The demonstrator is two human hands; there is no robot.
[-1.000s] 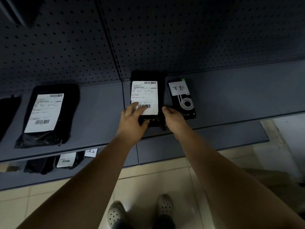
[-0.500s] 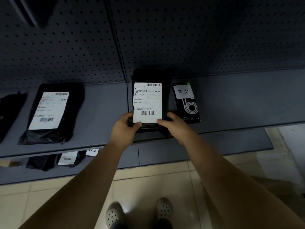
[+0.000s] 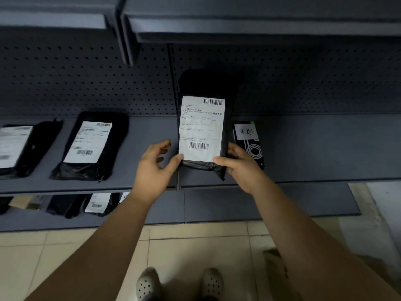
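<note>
A black plastic mailer package [image 3: 200, 129] with a white shipping label and two barcodes is raised off the grey shelf [image 3: 314, 153], standing nearly upright in front of the pegboard back. My right hand [image 3: 243, 168] grips its lower right corner, thumb on the label's front and fingers behind the edge. My left hand [image 3: 152, 168] is at the lower left corner. Only its thumb tip touches the package, and its fingers are spread loosely to the left, apart from it.
A flat black box [image 3: 249, 146] with a handwritten white note lies on the shelf right of the package. Two more labelled black mailers [image 3: 91, 146] [image 3: 15, 148] lie to the left. Other parcels [image 3: 95, 203] sit on the lower shelf. An upper shelf [image 3: 238, 25] overhangs. Below are tiled floor and my shoes [image 3: 149, 283].
The package went from lying flat on the shelf to lifted and tilted upright. My left hand's fingers came off it, leaving only the thumb. The camera view rose.
</note>
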